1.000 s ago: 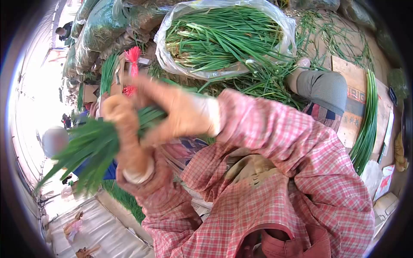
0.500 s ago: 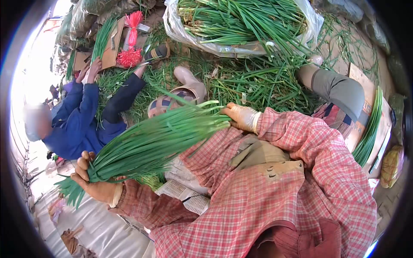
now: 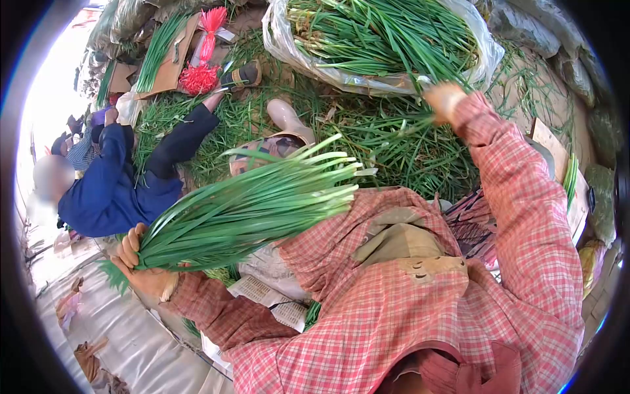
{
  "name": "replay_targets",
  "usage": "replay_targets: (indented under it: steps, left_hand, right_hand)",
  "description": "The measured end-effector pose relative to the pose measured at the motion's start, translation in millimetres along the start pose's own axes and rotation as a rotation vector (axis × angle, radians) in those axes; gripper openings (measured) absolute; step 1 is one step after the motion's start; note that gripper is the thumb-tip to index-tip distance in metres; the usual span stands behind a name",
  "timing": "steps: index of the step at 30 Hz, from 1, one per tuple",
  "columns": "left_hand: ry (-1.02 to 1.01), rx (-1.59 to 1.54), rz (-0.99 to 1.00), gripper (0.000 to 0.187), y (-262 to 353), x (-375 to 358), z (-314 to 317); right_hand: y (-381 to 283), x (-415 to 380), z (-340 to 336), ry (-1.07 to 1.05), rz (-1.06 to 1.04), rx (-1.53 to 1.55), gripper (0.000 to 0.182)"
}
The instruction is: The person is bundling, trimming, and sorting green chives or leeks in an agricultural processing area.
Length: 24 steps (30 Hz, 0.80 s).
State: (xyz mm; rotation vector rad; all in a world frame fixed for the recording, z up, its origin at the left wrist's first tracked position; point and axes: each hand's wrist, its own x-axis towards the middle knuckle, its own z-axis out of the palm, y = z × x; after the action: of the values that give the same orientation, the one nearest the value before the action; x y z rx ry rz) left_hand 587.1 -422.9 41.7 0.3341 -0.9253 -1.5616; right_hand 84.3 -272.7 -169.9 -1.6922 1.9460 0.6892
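Observation:
My left hand, in a tan glove, is closed around the leafy end of a thick bunch of garlic chives. The bunch lies slanted across the front of my body, its pale cut ends fanned out toward the middle of the view. At the near right rim of the plastic bag, my gloved right hand is beside loose chive leaves. It is smeared by motion, and its fingers cannot be made out. Inside the clear plastic bag lies a big heap of chives.
Loose green leaves litter the ground. A person in blue sits at the left. Pink ties lie beside cardboard with chives on it. More chives lie at the right, and a pale sheet is at lower left.
My right hand has left the cut ends of the bunch and moved up and right to the bag's rim. My left hand still holds the bunch. The other person's hands have drawn back from the cardboard.

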Motion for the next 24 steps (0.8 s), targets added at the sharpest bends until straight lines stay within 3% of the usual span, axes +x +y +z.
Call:
replay_targets:
  steps: [2,3,4,5,7,8,10,11,13,14,15,18,22,24]
  left_hand:
    - [-0.042,-0.012,-0.021,0.036,-22,6,40]
    - [-0.155,-0.006,-0.056,0.035,-33,10,61]
    - [-0.267,0.000,-0.090,0.035,-45,12,82]
    - [-0.377,0.006,-0.124,0.034,-53,15,100]
    - [-0.484,-0.022,-0.145,0.034,-66,19,136]
    - [-0.534,-0.039,-0.158,0.034,-69,20,143]
    - [-0.323,-0.224,-0.184,0.035,-66,22,125]
    - [-0.214,-0.316,-0.192,0.036,-63,22,111]
    - [-0.128,-0.247,-0.191,0.036,-64,16,81]
    - [-0.157,-0.090,-0.190,0.036,-69,11,62]
    - [-0.189,0.063,-0.192,0.037,-75,5,47]
    - [-0.012,-0.068,-0.250,0.035,-93,-23,29]
    - [0.209,-0.151,-0.252,0.037,-90,-38,12]
    - [0.090,-0.205,-0.293,0.037,-93,-42,2]
  right_hand:
    - [-71,9,-87,0.452,-0.308,0.431,0.069]
    - [-110,-4,-131,0.649,-0.630,0.697,0.072]
    - [-146,-10,-162,0.594,-0.764,0.868,0.072]
    - [-174,-31,-190,0.373,-0.795,1.012,0.074]
    - [-216,-36,-195,0.384,-0.891,0.964,0.057]
    - [-227,-37,-184,0.390,-0.868,0.967,0.048]
    - [-236,-16,-140,0.495,-0.798,0.911,0.025]
    - [-214,-21,-127,0.586,-0.723,0.930,0.022]
    - [-175,-27,-104,0.771,-0.529,0.684,0.019]
    - [-163,-17,-85,0.775,-0.473,0.674,0.019]
    - [-152,-28,-86,0.579,-0.383,0.592,0.020]
    - [-150,-8,-48,0.642,-0.421,0.589,0.022]
    - [-130,-2,-43,0.541,-0.355,0.537,0.022]
    - [-124,1,-43,0.528,-0.323,0.532,0.024]
